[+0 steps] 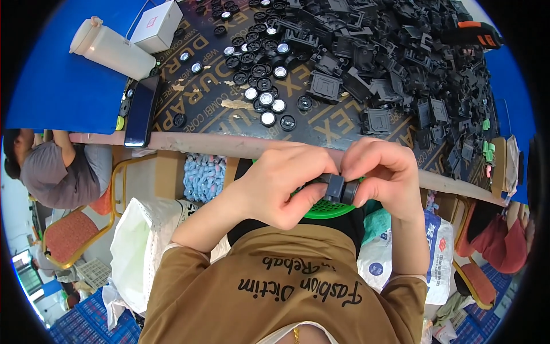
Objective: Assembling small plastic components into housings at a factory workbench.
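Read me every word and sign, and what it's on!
I won't copy wording, but it's here:
Brown shirt: black letters, upside down.
Dark tabletop: gold letters, partly covered.
Left sack: black print, partly hidden.
Right sack: coloured print, mostly too small.
White box: red mark, unreadable.

A boxy dark part point(334, 188), black disc point(350, 192) rightward, sits between left hand point(283, 182) and right hand point(387, 172).
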A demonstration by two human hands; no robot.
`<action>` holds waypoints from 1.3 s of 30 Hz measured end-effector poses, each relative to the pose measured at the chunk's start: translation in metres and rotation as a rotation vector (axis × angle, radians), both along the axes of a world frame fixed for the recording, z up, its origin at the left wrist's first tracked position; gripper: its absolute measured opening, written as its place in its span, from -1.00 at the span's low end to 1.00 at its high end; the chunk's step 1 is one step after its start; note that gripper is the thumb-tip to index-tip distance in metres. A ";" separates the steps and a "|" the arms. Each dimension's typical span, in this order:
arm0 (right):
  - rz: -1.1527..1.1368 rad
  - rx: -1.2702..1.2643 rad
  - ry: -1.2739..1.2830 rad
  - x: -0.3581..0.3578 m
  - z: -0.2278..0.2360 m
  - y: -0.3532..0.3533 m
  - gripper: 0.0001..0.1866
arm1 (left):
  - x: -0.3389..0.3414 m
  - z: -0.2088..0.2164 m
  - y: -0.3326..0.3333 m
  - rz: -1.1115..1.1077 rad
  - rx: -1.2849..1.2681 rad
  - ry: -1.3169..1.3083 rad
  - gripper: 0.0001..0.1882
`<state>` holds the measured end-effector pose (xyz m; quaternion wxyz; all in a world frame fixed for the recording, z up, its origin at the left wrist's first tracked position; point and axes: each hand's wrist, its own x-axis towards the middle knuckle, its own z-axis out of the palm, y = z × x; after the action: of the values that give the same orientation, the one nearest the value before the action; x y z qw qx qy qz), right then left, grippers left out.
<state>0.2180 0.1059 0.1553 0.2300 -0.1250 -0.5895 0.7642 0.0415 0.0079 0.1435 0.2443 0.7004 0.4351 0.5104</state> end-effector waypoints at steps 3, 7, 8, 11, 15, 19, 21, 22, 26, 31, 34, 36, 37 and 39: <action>0.060 0.133 0.114 0.000 -0.006 0.003 -0.72 | -0.002 0.003 0.002 -0.066 0.005 0.011 -0.79; 0.047 0.006 0.048 -0.001 -0.001 -0.004 -0.73 | -0.001 0.003 -0.001 -0.083 0.024 0.026 -0.79; 0.035 -0.074 -0.007 -0.001 0.001 -0.006 -0.74 | -0.001 0.003 -0.001 -0.081 0.023 0.027 -0.79; 0.091 0.007 -0.046 0.002 0.000 -0.005 -0.75 | 0.001 0.004 -0.001 -0.140 0.045 0.038 -0.78; 0.116 0.166 -0.043 0.005 0.001 -0.010 -0.77 | 0.003 0.004 -0.005 -0.178 0.029 0.082 -0.77; 0.058 0.049 -0.203 0.005 0.003 -0.016 -0.79 | 0.003 -0.003 -0.007 -0.170 -0.045 0.121 -0.78; 0.037 0.048 -0.265 0.006 0.001 -0.017 -0.79 | 0.003 -0.005 -0.006 -0.168 -0.043 0.107 -0.78; 0.025 0.073 -0.260 0.006 -0.001 -0.017 -0.79 | 0.003 -0.006 -0.005 -0.165 -0.039 0.095 -0.79; -0.009 0.388 -0.177 0.009 -0.009 -0.012 -0.77 | 0.003 -0.012 -0.005 -0.150 -0.063 0.072 -0.82; -0.219 0.538 -0.202 -0.005 -0.026 0.012 -0.86 | 0.001 -0.021 -0.014 -0.148 -0.335 -0.598 -0.66; -0.281 1.266 -0.375 -0.046 -0.034 0.013 -0.63 | -0.004 -0.018 -0.016 -0.098 -0.378 -0.961 -0.46; -0.278 1.422 -0.550 -0.061 -0.040 0.011 -0.41 | -0.007 -0.017 -0.015 -0.179 -0.379 -1.074 -0.51; -0.250 1.397 -0.610 -0.063 -0.038 0.011 -0.46 | -0.009 -0.018 -0.014 -0.205 -0.375 -1.059 -0.55; -0.272 1.433 -0.668 -0.065 -0.048 0.016 -0.62 | -0.007 -0.018 -0.011 -0.250 -0.374 -1.124 -0.67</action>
<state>0.1532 0.1217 0.1068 0.1569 -0.2399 -0.9540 0.0873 0.0349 -0.0031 0.1256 0.6137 0.3142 0.2362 0.6847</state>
